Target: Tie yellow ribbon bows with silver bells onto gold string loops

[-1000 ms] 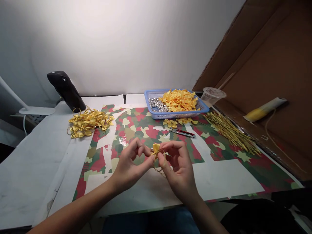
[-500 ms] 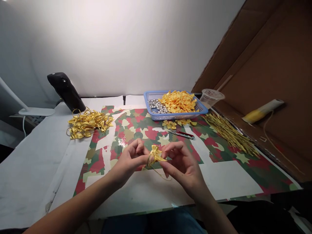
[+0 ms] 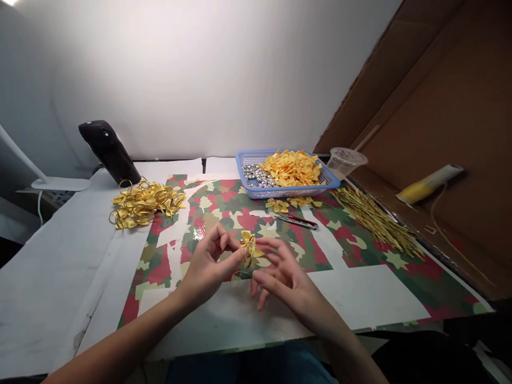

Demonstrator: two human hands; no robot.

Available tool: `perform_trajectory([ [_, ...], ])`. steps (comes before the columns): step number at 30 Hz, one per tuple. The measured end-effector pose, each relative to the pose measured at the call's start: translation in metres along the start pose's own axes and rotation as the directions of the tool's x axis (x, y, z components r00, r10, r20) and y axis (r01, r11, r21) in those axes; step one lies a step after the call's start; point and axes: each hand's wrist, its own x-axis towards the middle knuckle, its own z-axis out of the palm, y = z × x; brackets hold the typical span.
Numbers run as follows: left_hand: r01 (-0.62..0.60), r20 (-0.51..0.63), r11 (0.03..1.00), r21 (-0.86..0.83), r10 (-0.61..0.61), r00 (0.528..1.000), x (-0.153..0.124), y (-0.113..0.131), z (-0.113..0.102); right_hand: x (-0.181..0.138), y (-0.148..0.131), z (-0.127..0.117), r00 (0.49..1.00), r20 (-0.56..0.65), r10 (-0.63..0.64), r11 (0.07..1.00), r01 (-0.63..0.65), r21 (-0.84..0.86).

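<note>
My left hand [image 3: 212,258] pinches a yellow ribbon bow [image 3: 248,242] between thumb and forefinger, over the front of the camouflage-patterned sheet. Loops of thin gold-coloured wire [image 3: 248,256] run around the bow, and a thin strand curves below it. Close by on the right is my right hand [image 3: 282,277], its fingers apart and slightly blurred. Its forefinger tip is right at the bow; I cannot tell whether it touches. A heap of yellow bows with gold wire loops [image 3: 146,202] lies to the left.
A blue basket [image 3: 288,192] holds yellow ribbon pieces and silver beads. In front lie loose bows [image 3: 278,205] and a red-handled cutting tool [image 3: 298,221]. Gold stems [image 3: 378,224], a plastic cup [image 3: 346,160] and a glue-gun-like tool [image 3: 430,184] are right; a black device [image 3: 110,152] stands left.
The bow has turned in my left hand, its wire loop now more upright. My right hand has shifted left and a little down, with its fingers more spread.
</note>
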Motion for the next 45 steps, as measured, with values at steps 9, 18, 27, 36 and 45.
perform_trajectory([
  [9, -0.277, -0.114, 0.817, 0.507, 0.382, 0.917, 0.007, -0.009, -0.01, -0.004, 0.007, 0.012, 0.98, 0.149, 0.129, 0.992, -0.128, -0.014],
  [18, -0.314, -0.054, 0.597, 0.738, 0.516, 0.855, 0.012, -0.011, -0.015, -0.011, 0.007, 0.008, 0.996, -0.004, -0.087, 0.889, 0.076, -0.451],
  [27, -0.218, -0.144, 0.692, 0.688, 0.425, 0.894, 0.013, -0.008, -0.015, -0.016, -0.001, 0.015, 0.982, 0.053, -0.183, 0.806, 0.18, -0.564],
  [36, -0.212, -0.131, 0.681, 0.701, 0.415, 0.9, 0.013, -0.007, -0.014, -0.018, -0.001, 0.01, 0.969, 0.109, -0.222, 0.731, 0.239, -0.639],
  [45, -0.177, -0.166, 0.721, 0.67, 0.377, 0.911, 0.014, -0.005, -0.014, -0.019, -0.001, 0.009, 0.962, 0.141, -0.235, 0.711, 0.269, -0.65],
])
